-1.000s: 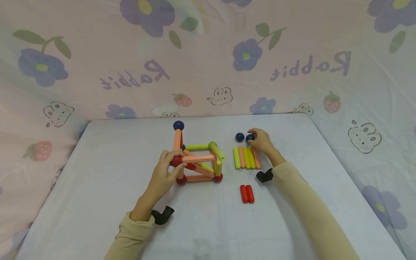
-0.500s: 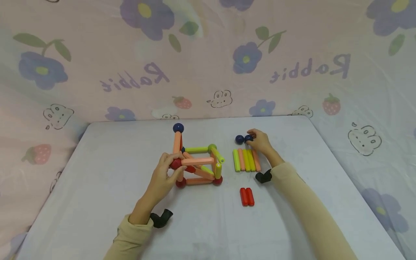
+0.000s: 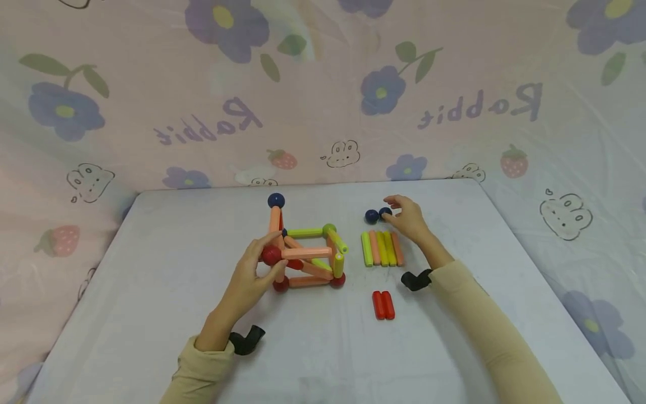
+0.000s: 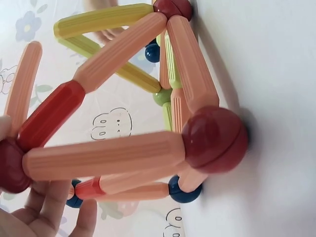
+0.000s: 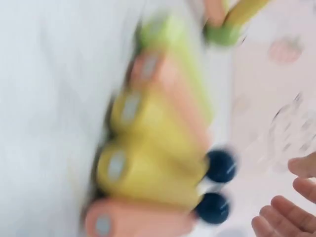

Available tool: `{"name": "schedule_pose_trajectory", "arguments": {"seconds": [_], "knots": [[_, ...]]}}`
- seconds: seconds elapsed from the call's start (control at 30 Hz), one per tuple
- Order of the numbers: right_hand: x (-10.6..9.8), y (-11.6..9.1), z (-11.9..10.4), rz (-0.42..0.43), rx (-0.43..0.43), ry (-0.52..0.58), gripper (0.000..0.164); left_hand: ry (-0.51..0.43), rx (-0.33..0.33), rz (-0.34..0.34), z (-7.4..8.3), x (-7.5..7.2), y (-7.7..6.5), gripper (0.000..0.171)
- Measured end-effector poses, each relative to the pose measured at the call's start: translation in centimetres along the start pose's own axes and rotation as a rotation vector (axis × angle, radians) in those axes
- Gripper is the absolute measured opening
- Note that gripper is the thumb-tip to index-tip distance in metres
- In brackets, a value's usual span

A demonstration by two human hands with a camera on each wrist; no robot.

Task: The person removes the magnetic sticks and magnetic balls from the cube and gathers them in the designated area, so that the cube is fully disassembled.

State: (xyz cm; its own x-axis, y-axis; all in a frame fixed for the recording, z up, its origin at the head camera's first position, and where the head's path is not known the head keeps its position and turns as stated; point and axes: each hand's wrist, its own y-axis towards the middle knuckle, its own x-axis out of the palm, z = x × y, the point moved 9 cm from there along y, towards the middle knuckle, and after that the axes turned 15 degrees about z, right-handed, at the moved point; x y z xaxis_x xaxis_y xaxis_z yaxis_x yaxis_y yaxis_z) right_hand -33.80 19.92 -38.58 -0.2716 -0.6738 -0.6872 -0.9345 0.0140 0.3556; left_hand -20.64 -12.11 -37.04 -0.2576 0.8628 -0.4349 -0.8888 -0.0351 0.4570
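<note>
A frame of magnetic rods and balls stands on the table. Its raised red ball (image 3: pixel 271 255) carries an orange rod (image 3: pixel 306 253) that extends to the right. My left hand (image 3: pixel 243 275) is around that ball, index finger above it and thumb below, with the fingers spread. In the left wrist view those fingers (image 4: pixel 52 202) lie right behind the ball. Two dark blue balls (image 3: pixel 372 216) (image 5: pixel 216 207) sit side by side at the right. My right hand (image 3: pixel 407 219) is beside the right one, and the right wrist view shows its fingers extended, apart from both balls.
Several green, orange and yellow rods (image 3: pixel 383 248) lie in a row in front of the blue balls. Two red rods (image 3: pixel 383 305) lie nearer me. A printed cloth (image 3: pixel 303 112) hangs behind the white table (image 3: pixel 151 269).
My right hand has shifted the right blue ball left toward the other, and its fingers have come off it. My left fingers have loosened around the red ball, which shows more fully.
</note>
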Motion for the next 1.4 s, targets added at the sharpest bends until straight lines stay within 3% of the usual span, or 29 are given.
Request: {"name": "schedule_pose_trajectory", "arguments": {"seconds": [0.17, 0.27, 0.37, 0.5, 0.6, 0.8, 1.0, 1.4], "knots": [[-1.0, -3.2, -5.5, 0.037, -0.098, 0.145, 0.036, 0.008, 0.046, 0.023, 0.2, -0.4, 0.0, 0.05], [-1.4, -5.4, -9.5, 0.084, -0.231, 0.222, 0.032, 0.004, 0.083, 0.041, 0.5, -0.5, -0.1, 0.048], [-1.5, -7.5, -13.7, 0.131, -0.42, 0.27, 0.029, -0.015, 0.113, 0.061, 0.8, -0.7, 0.0, 0.048], [-0.1, -9.5, -17.9, 0.111, -0.618, 0.232, 0.032, -0.015, 0.147, 0.077, 0.9, -0.9, 0.2, 0.05], [1.5, -10.3, -20.0, 0.059, -0.719, 0.154, 0.037, -0.012, 0.148, 0.075, 0.8, -0.8, 0.2, 0.05], [3.5, -10.5, -22.3, 0.031, -0.851, 0.026, 0.04, -0.01, 0.134, 0.08, 0.9, -0.8, 0.2, 0.049], [4.3, -10.8, -23.4, 0.034, -0.913, 0.038, 0.028, 0.004, 0.092, 0.073, 0.6, -0.9, 0.0, 0.05], [5.6, -11.1, -22.9, -0.068, -0.864, -0.054, 0.036, 0.024, 0.084, 0.089, 0.6, -1.3, -0.2, 0.049]]}}
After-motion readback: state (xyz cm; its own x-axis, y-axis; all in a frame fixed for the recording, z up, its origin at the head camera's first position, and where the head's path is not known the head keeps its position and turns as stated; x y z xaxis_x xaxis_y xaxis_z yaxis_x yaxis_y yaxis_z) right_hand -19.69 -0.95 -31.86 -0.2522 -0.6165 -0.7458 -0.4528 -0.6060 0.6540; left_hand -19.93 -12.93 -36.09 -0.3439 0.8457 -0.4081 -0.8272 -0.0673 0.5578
